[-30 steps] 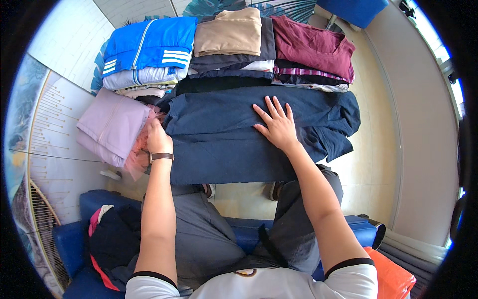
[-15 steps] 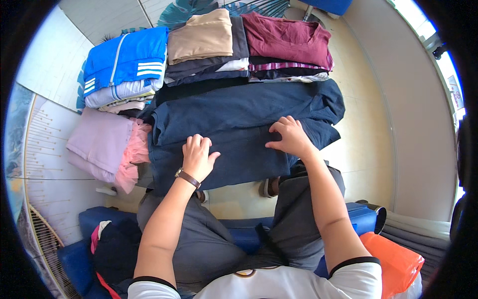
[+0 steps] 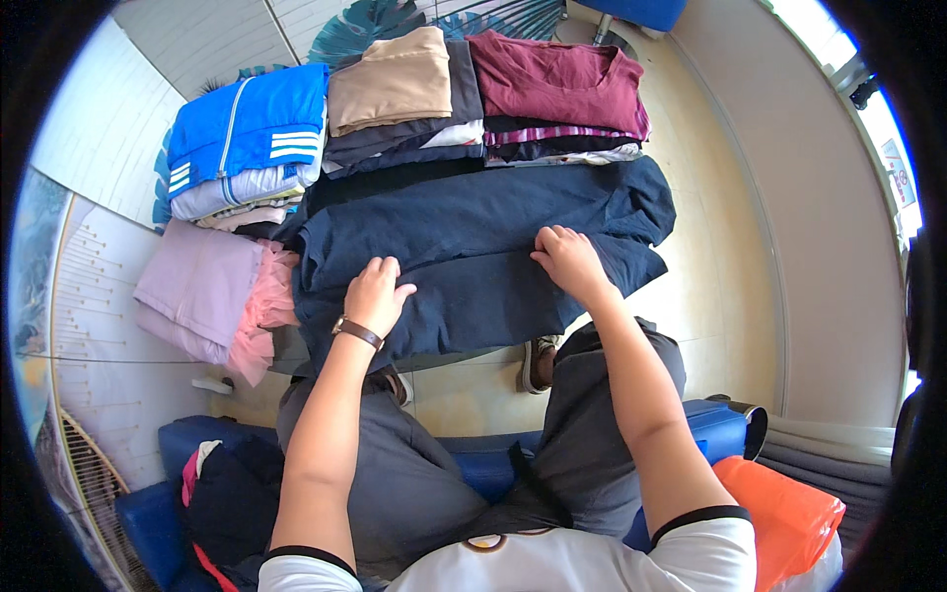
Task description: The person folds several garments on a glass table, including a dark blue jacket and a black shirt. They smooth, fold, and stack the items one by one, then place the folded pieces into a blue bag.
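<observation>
A dark navy garment (image 3: 464,296) lies spread across the table in front of me, its right part bunched and its near edge hanging toward my knees. My left hand (image 3: 375,299), with a brown-strapped watch on the wrist, has its fingers curled into the cloth left of the middle. Farther right, my right hand (image 3: 572,264) is closed on the same garment, fingers bent over the fabric. Between the two hands a raised crease runs along the cloth. The fingertips are partly hidden, and the garment's exact kind cannot be made out.
Folded piles border the garment: a blue zip jacket (image 3: 247,123), tan clothing (image 3: 390,84), a maroon top (image 3: 562,84) and a lilac piece (image 3: 197,281) with pink tulle (image 3: 268,311). Dark clothes (image 3: 232,498) rest on the blue seat (image 3: 212,434); an orange bag (image 3: 784,518) sits right.
Both hands have drawn their fingers in on the navy cloth. Its near edge has lifted slightly and a crease has risen between the hands.
</observation>
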The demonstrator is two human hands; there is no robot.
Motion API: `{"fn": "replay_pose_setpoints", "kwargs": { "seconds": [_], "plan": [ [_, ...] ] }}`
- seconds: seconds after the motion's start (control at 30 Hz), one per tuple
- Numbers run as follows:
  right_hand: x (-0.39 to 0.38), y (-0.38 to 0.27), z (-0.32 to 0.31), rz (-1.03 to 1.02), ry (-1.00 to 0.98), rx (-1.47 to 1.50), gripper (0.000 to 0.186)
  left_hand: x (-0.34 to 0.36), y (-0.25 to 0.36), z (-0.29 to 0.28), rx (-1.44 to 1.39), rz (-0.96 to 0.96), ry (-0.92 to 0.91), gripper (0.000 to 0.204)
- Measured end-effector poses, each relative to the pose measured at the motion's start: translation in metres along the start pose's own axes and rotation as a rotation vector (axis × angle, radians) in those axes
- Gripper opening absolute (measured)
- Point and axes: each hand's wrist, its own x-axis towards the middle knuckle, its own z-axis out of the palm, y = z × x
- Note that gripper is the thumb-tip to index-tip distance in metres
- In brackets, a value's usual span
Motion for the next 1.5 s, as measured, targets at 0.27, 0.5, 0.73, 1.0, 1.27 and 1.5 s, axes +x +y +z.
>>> {"fn": "replay_pose_setpoints", "kwargs": {
  "seconds": [0.27, 0.5, 0.73, 1.0, 1.27, 1.5],
  "plan": [
    [0.001, 0.018, 0.004, -0.004, -0.002, 0.127, 0.008, -0.012, -0.065, -0.059, -0.191, -0.199, -0.193, 0.018],
    [0.005, 0.018, 0.003, 0.02, 0.017, 0.064, 0.008, -0.024, -0.089, -0.058, -0.04, -0.089, -0.133, 0.026],
    [0.008, -0.02, 0.005, -0.113, 0.17, -0.137, 0.014, -0.021, -0.093, -0.074, -0.076, -0.207, -0.138, 0.015],
    [0.0, -0.112, 0.033, -0.402, -0.094, 0.022, 0.05, -0.023, -0.113, -0.068, -0.275, -0.253, -0.388, 0.022],
    [-0.002, -0.113, 0.04, -0.414, -0.133, -0.037, 0.049, -0.025, -0.14, -0.047, 0.069, -0.42, -0.058, 0.03],
    [-0.004, -0.111, 0.037, -0.425, -0.133, -0.023, 0.049, -0.006, -0.095, -0.039, 0.173, -0.536, 0.031, 0.056]
  ]
}}
